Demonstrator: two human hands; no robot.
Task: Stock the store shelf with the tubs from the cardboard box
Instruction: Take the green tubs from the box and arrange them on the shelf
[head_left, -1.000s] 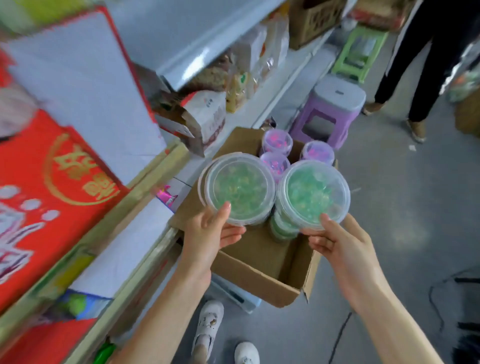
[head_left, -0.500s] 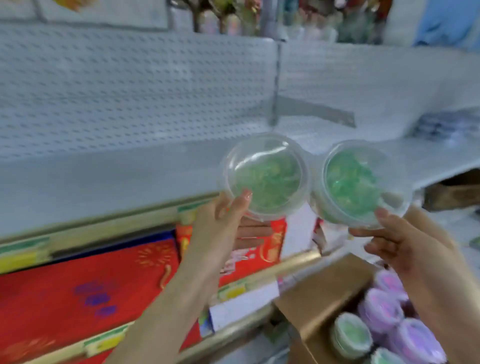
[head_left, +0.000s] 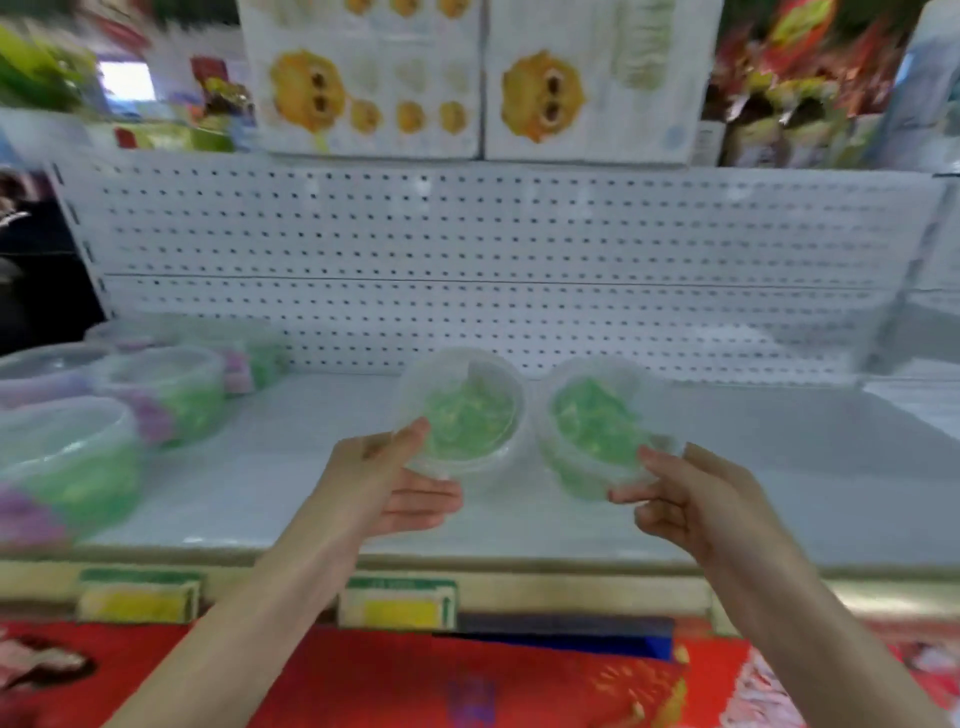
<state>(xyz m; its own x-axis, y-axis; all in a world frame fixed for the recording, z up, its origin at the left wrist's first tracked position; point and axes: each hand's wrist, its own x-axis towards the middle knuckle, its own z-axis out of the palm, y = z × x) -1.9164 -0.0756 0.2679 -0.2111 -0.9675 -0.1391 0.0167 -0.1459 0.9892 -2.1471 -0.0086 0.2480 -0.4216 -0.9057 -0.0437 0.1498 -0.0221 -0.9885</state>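
Left hand (head_left: 384, 483) grips left tub (head_left: 467, 415), right hand (head_left: 696, 499) pinches right tub (head_left: 592, 423) — above the shelf (head_left: 779, 467) middle; open board rightward, stocked tubs (head_left: 156, 389) at left edge

2 green tubs (head_left: 467, 415); white shelf (head_left: 260, 493), dotted backboard (head_left: 467, 249).

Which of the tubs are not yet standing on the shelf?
The two all-green ones: left tub in the left hand, right tub in the right hand, both tilted. The other tubs stand left on the shelf.
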